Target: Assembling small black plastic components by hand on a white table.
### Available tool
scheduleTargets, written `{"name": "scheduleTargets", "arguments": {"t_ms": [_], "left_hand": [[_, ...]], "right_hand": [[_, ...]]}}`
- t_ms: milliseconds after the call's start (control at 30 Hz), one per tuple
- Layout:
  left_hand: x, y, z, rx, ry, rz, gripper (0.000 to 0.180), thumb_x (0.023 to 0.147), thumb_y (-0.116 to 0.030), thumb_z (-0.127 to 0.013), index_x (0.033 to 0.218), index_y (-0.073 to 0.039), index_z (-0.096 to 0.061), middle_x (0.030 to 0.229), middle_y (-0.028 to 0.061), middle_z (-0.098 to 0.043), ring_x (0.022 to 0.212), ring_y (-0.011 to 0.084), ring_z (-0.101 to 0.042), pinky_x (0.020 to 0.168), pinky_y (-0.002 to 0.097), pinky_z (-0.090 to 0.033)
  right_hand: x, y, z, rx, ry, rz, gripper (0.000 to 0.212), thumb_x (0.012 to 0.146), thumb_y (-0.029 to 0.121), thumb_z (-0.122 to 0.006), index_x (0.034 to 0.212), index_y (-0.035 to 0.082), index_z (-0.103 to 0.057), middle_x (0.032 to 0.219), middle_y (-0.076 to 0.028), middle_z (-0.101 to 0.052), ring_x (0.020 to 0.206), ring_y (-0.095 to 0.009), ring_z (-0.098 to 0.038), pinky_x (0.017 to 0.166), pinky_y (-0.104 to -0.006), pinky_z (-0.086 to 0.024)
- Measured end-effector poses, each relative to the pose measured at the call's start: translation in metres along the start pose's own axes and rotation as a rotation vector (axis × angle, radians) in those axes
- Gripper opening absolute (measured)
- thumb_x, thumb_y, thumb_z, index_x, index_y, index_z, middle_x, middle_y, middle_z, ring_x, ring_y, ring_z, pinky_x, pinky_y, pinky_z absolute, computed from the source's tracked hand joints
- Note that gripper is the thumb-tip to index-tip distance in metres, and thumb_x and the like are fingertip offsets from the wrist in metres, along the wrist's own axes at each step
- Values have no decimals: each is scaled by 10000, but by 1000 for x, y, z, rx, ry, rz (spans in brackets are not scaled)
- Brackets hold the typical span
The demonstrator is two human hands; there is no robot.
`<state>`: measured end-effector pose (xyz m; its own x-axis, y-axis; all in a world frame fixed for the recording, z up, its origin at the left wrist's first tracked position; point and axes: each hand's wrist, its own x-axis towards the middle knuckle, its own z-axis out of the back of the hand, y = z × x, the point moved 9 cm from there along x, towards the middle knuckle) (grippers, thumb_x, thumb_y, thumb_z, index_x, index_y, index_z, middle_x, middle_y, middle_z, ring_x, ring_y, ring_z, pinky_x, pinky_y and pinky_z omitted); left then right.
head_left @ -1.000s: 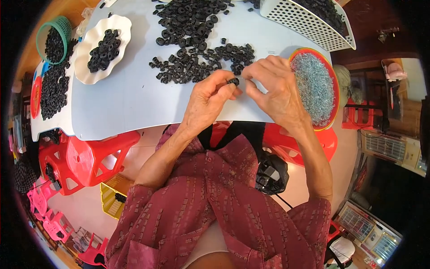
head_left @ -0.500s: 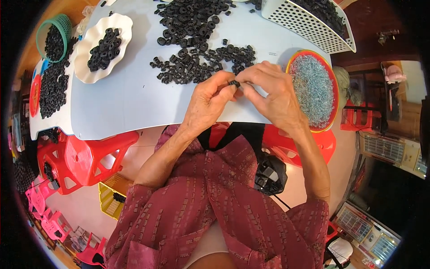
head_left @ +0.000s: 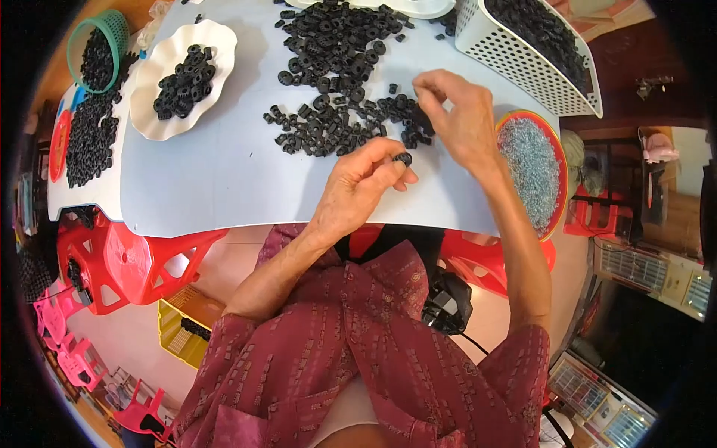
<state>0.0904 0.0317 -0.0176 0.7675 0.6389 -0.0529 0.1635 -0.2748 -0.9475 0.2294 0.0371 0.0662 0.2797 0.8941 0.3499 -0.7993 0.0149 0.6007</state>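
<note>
My left hand (head_left: 361, 183) is over the near edge of the table, its thumb and fingers closed on a small black ribbed wheel (head_left: 403, 158). To the right and farther away, my right hand (head_left: 464, 119) is bent downward at the right end of a pile of small black parts (head_left: 321, 128). Its thumb and index finger are close together in a pinch; whatever may be between the tips is too small or hidden to make out. Behind that pile, a heap of larger black wheels (head_left: 328, 45) spreads toward the far edge.
At left stands a scalloped white dish (head_left: 146, 93) of black wheels, beyond it a tipped green basket (head_left: 119, 37) spilling black parts. A red-rimmed bowl (head_left: 562, 179) of clear bluish beads and a white perforated basket (head_left: 515, 71) are at right. Red stools (head_left: 134, 257) stand below the table.
My hands were together at the small black piece. My right hand has since moved away, up to the pile, while my left keeps the wheel and has shifted slightly right and nearer.
</note>
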Motion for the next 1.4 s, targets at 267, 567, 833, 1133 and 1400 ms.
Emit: {"name": "scheduleTargets", "arguments": {"t_ms": [267,567,833,1133,1400], "left_hand": [[-2,0,-3,50,44,-15,201,914,-76,-501,1082,28,-535,841,90,-657,746,102,-568,718,251,-470],[1,2,5,-92,-31,37,195,923,-91,-502,1072,27,-547,839,85,-667,743,104,-577,732,251,-469],[3,4,3,-161,-3,-2,216,928,-102,-489,1077,41,-555,843,101,-666,747,123,-593,730,261,-484],[4,4,1,-27,25,-37,223,923,-96,-495,1072,61,-552,844,107,-666,748,127,-599,719,258,-490],[3,3,0,-54,31,-27,230,926,-103,-497,1085,56,-548,852,110,-664,755,125,-598,724,258,-491]], "right_hand": [[38,-10,-53,-322,343,-5,193,791,148,-631,913,1,-657,777,-183,-669,700,-291,-664,673,-350,-520],[-16,-11,-18,384,196,-317,190,790,103,-635,937,-9,-680,719,-37,-661,640,-81,-592,610,-228,-479],[-74,-2,-23,819,26,-382,118,862,-4,-584,975,-9,-618,802,4,-609,729,-49,-540,687,-216,-459],[-78,-2,-16,752,-19,-266,165,861,8,-589,1023,-2,-624,821,8,-610,738,-45,-536,679,-223,-460],[-82,-6,-17,782,-44,-266,141,855,-9,-580,987,-4,-628,811,-1,-616,742,-50,-551,684,-223,-471]]}}
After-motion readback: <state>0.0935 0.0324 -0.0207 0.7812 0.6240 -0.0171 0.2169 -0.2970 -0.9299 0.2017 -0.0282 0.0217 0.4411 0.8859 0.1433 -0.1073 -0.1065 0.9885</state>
